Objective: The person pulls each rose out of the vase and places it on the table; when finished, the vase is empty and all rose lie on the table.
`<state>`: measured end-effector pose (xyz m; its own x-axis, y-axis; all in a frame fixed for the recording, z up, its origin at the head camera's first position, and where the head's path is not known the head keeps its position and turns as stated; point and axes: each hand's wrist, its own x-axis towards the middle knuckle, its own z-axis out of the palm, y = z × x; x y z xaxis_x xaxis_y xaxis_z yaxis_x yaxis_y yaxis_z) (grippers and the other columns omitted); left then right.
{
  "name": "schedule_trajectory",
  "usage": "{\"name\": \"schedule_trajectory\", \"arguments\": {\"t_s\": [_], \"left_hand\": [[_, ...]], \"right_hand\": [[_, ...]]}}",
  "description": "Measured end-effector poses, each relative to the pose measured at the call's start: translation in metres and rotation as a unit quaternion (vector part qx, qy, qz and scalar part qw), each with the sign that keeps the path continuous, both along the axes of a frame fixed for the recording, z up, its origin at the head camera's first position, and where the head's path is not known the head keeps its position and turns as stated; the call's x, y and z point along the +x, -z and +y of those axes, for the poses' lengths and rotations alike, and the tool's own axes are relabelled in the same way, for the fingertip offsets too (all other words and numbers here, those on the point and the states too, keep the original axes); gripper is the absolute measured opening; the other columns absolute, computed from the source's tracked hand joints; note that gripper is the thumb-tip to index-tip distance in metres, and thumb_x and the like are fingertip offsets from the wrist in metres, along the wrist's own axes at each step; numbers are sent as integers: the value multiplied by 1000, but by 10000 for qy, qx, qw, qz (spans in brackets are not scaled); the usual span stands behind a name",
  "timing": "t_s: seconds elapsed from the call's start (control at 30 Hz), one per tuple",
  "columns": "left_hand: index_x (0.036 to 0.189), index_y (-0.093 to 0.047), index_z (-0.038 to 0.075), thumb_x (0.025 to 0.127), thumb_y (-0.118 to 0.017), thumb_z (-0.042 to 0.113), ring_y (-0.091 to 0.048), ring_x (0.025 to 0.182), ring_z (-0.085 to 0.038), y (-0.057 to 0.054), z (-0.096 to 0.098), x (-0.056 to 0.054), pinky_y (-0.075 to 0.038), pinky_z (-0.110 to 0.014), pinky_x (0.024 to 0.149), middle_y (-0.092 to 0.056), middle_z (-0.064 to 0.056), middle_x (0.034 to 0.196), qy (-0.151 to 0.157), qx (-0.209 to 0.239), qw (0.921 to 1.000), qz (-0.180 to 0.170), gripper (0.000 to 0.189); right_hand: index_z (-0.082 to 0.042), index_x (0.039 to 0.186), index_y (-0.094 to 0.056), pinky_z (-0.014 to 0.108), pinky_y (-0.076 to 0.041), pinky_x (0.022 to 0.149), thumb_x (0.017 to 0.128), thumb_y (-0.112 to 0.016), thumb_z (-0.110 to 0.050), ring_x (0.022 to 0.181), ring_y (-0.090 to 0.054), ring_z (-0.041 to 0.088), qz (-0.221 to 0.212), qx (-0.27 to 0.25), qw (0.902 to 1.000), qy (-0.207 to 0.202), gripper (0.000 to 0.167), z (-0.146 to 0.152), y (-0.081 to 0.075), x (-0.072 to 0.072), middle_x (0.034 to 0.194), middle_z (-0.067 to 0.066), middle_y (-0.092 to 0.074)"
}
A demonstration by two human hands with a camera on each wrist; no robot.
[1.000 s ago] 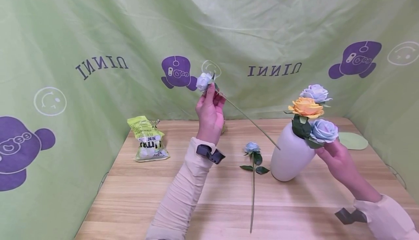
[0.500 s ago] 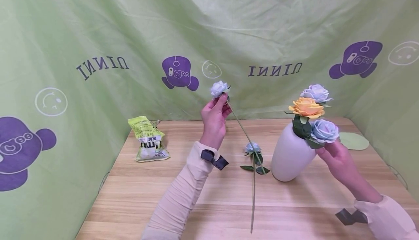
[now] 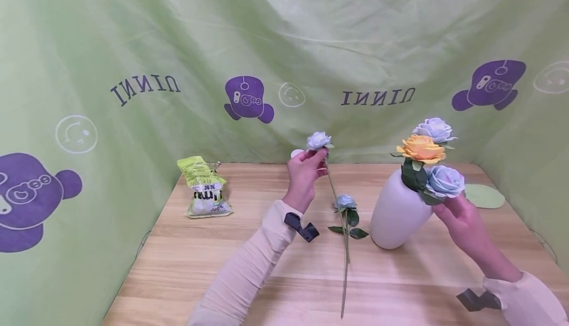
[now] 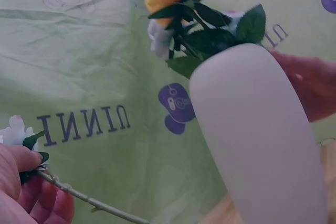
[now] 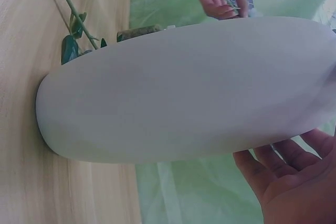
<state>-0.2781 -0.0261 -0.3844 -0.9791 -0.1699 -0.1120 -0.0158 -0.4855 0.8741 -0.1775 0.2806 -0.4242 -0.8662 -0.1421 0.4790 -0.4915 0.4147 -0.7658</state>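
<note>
My left hand (image 3: 304, 175) pinches a pale blue artificial rose (image 3: 318, 141) by its stem just below the bloom. Its bare stem (image 4: 97, 201) slants down over a second blue rose (image 3: 345, 201), which lies on the table with its leaves spread. On the right, a white vase (image 3: 395, 212) leans toward my right hand (image 3: 462, 227), which holds it near the rim. In the right wrist view, the fingers (image 5: 273, 163) curve against the vase's side. An orange rose (image 3: 422, 149) and two pale blue roses (image 3: 445, 182) stand in the vase.
A crumpled green-and-white plastic packet (image 3: 205, 187) stands at the table's back left. Behind my left hand shows a white round top (image 3: 297, 153), mostly hidden. A flat pale green oval (image 3: 484, 196) lies at the back right. Green printed cloth (image 3: 311, 34) surrounds the wooden table (image 3: 178, 276).
My left hand has moved right and down with the rose, and its stem has swung from pointing at the vase to hanging steeply over the lying rose. My right hand and the vase stay put.
</note>
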Motion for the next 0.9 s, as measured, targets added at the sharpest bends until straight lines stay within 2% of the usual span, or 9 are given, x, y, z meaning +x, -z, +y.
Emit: {"name": "schedule_trajectory", "arguments": {"t_s": [0.33, 0.53, 0.73, 0.9], "left_hand": [[99, -72, -3, 81, -80, 3, -59, 54, -9, 39, 7, 5, -51, -19, 41, -70, 1, 70, 145, -846, 9956, -371, 21], [97, -72, -3, 80, -79, 2, -58, 52, -7, 53, 8, 13, -48, -18, 39, -71, 1, 69, 270, -1142, 9916, -543, 19], [95, -73, -3, 79, -81, 3, -61, 51, -7, 69, 13, 18, -49, -19, 38, -76, -11, 77, 371, -1298, 9883, -710, 19], [90, -75, -2, 78, -83, 4, -61, 51, -10, 79, 12, 20, -49, -19, 37, -72, -4, 67, 398, -1383, 9857, -880, 15]], "right_hand": [[-8, 156, -31, -2, -43, 91, 99, -52, 3, 125, -43, -20, 12, 95, 10000, -10, 62, 0, -1, 2, 147, -30, -40], [-8, 157, -29, -2, -44, 91, 99, -51, 4, 125, -43, -19, 13, 81, 10000, -55, 63, 0, -2, 1, 149, -28, -39], [-7, 157, -30, -2, -44, 91, 100, -51, 4, 125, -43, -19, 38, 67, 10000, -60, 62, -1, -2, 2, 148, -29, -39], [-6, 155, -32, -2, -44, 92, 100, -50, 5, 124, -44, -19, 85, 26, 9999, -54, 60, -1, -2, 2, 146, -30, -40]]}}
